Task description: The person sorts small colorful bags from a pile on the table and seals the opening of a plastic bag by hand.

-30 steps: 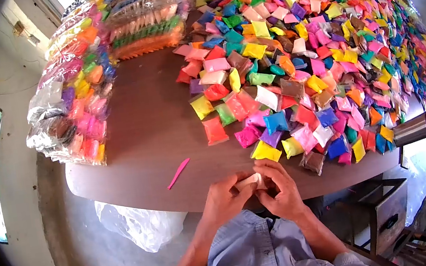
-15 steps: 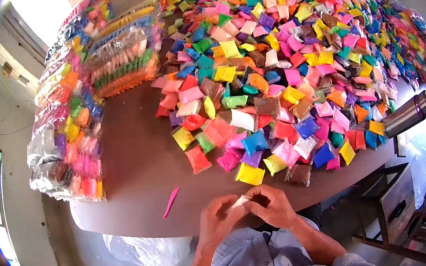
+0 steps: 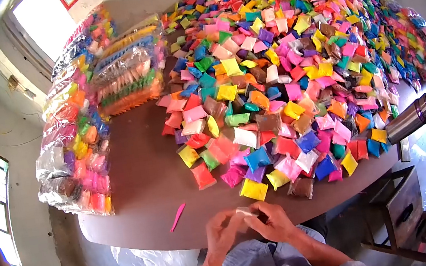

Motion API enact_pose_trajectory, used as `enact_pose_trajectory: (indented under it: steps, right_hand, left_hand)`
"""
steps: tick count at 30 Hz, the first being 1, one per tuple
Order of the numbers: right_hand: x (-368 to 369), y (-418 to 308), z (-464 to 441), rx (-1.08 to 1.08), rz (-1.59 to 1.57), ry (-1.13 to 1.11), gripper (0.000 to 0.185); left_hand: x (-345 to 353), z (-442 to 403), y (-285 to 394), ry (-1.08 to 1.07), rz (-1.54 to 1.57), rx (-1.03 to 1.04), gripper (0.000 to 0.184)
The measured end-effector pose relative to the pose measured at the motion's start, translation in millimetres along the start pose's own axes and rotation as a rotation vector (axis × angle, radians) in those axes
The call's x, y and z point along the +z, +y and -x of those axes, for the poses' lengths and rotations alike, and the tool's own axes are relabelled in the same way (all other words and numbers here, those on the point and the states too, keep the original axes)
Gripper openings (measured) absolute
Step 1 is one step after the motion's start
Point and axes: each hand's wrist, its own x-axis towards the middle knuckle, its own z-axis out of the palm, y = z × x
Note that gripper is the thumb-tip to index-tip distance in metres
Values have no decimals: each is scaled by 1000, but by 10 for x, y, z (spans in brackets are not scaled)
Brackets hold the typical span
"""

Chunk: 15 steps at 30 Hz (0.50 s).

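At the table's near edge, my left hand (image 3: 222,230) and my right hand (image 3: 274,222) meet, fingertips pinched together on a small white packet (image 3: 246,211). Fingers cover most of the packet, so its details are hard to make out. A pink plastic clay knife (image 3: 178,217) lies on the table to the left of my hands. Just beyond my fingers, a yellow packet (image 3: 254,189) and a brown packet (image 3: 301,188) sit at the front of a big heap of small colourful packets (image 3: 279,103).
Clear bags of sorted packets (image 3: 72,146) line the left side of the brown table (image 3: 137,167), with more bagged rows (image 3: 127,71) behind. A steel flask (image 3: 410,119) leans at the right edge. Below are a wooden stool (image 3: 395,211) and clear plastic sheeting (image 3: 152,265).
The view has tilted up slightly, so the table and hands appear lower. Both hands stay together on the white packet, which now shows a little more above the fingertips.
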Motion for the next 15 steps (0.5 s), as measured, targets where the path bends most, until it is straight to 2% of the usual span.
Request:
enact_pose_trajectory:
  steps: [3, 5, 7, 12, 15]
  right_hand:
    - [2, 48, 27, 35, -66, 17, 24]
    - [8, 108, 36, 106, -151, 13, 19]
    - [11, 69, 27, 68, -132, 5, 18]
    - [33, 19, 9, 32, -74, 17, 17]
    - [39, -63, -11, 3, -14, 60, 16]
  left_hand:
    - [-28, -8, 36, -110, 91, -60, 15]
    - [-6, 0, 90, -113, 125, -67, 16]
    - [3, 6, 96, -120, 157, -79, 16]
    - [30, 1, 108, -22, -36, -44, 15]
    - [68, 5, 144, 66, -14, -56, 14]
